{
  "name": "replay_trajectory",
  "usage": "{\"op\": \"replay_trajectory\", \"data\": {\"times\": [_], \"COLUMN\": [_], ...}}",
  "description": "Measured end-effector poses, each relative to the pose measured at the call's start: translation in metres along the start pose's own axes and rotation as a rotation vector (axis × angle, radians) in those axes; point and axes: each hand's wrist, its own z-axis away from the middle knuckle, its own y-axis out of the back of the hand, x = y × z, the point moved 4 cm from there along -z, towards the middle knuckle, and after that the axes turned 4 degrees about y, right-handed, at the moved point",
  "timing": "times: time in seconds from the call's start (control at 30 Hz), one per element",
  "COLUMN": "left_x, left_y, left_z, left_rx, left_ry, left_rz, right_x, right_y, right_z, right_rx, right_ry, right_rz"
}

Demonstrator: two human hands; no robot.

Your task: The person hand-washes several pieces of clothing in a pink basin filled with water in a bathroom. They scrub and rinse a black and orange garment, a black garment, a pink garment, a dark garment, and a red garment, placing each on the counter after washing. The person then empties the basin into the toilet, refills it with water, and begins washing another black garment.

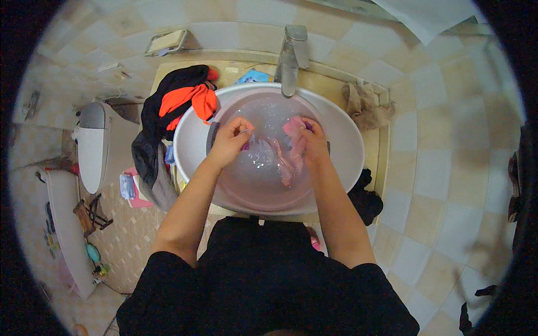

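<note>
A round pink plastic basin (269, 203) holding cloudy water sits inside the oval white washbasin (352, 138). Over its right half, my right hand (315, 140) grips a wet pink cloth (295, 140), which hangs in folds into the water. My left hand (232, 140) is over the left half, with thumb and forefinger pinched together on what looks like a thin, wet edge of fabric. A purple bit (245, 146) shows just below those fingers. Whether this edge belongs to the same pink cloth is unclear, as the water blurs the part between.
A metal faucet (289, 63) reaches over the basin's back rim. Black and orange clothes (185, 105) are heaped at the left, draping over the counter edge. A beige cloth (363, 105) and a black item (366, 201) lie at the right. A white toilet (92, 151) stands further left.
</note>
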Motion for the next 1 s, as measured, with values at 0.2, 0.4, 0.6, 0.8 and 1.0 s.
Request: {"op": "replay_trajectory", "data": {"times": [0.2, 0.4, 0.6, 0.8, 1.0], "left_x": [0.001, -0.043, -0.090, -0.045, -0.015], "left_y": [0.010, -0.004, -0.020, -0.019, -0.032], "left_z": [0.007, -0.020, -0.041, -0.035, -0.020], "left_rx": [-0.092, 0.215, -0.062, 0.025, 0.115], "left_ry": [0.145, 0.259, 0.295, 0.152, 0.170], "left_rz": [-0.983, -1.064, -1.147, -0.554, 0.084], "right_x": [0.005, 0.040, 0.047, 0.009, 0.016], "right_y": [0.013, 0.029, 0.030, 0.017, -0.006], "right_z": [-0.001, -0.018, -0.020, 0.001, 0.003], "right_rx": [-0.013, -0.038, -0.015, 0.015, 0.015], "right_ry": [0.123, 0.246, 0.249, 0.243, 0.303], "right_rz": [0.149, 0.497, 0.430, 0.281, 0.348]}}
